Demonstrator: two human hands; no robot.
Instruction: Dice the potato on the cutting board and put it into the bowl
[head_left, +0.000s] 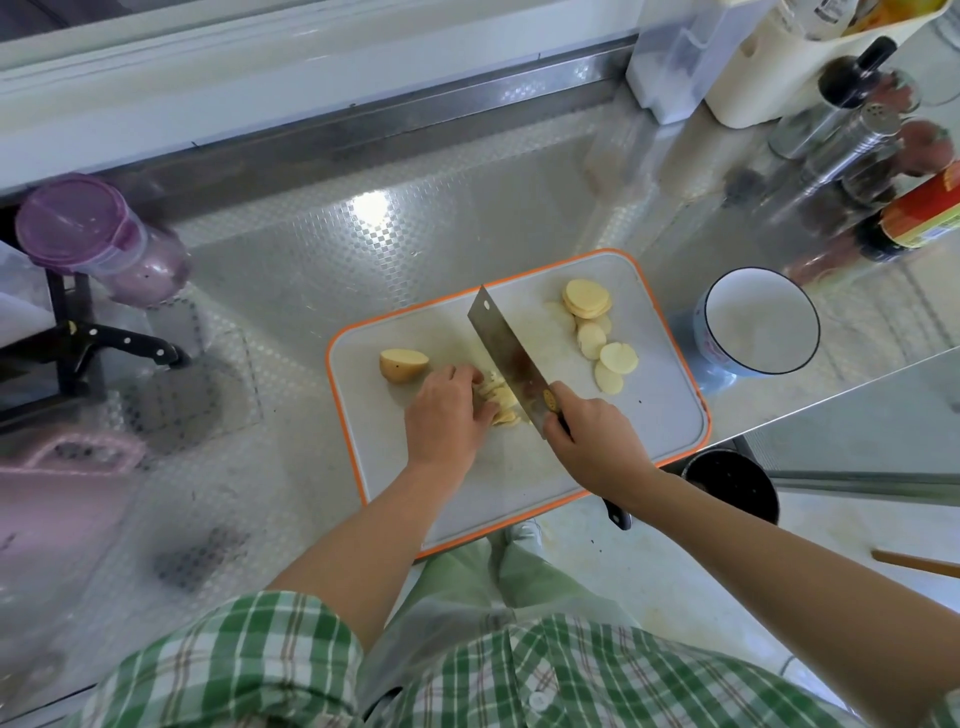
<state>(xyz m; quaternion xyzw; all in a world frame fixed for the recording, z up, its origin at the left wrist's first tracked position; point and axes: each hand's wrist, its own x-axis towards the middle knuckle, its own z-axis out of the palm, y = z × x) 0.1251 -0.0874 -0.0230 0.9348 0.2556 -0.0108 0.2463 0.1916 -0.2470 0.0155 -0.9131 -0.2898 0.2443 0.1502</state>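
Now our left grip (447, 415) is curled on the potato slices (501, 399) mid cutting board (519, 467), our right grip (592, 441) is clamped on the cleaver (506, 345); the bowl (714, 358) stands at three o'clock, just beside the board.

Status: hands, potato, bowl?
Left hand holds the sliced potato stack on the cutting board; right hand grips the cleaver, blade at the stack. Round slices and a potato end wait undiced. Bowl empty, nothing blocking it.
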